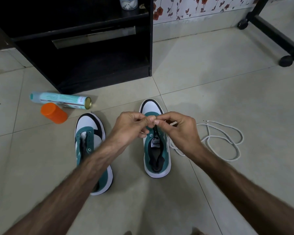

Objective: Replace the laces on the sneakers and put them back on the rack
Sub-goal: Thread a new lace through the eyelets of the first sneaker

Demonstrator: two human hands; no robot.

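Two green, white and black sneakers stand on the tiled floor, toes pointing away from me. The left sneaker [90, 133] has bare eyelets and my left forearm crosses over its heel. Over the front of the right sneaker [157, 150], my left hand [131, 126] and my right hand [180, 129] meet, fingertips pinched together on a lace end above the toe-side eyelets. A white lace [222, 141] trails from the right sneaker's side into loose loops on the floor at the right. The black rack [98, 48] stands behind the shoes.
A pale green spray can [61, 100] lies on its side left of the shoes, with an orange cap [53, 113] beside it. A plastic jar [128, 2] sits on the rack shelf. A black wheeled frame [275, 34] stands at the right, against a floral wall.
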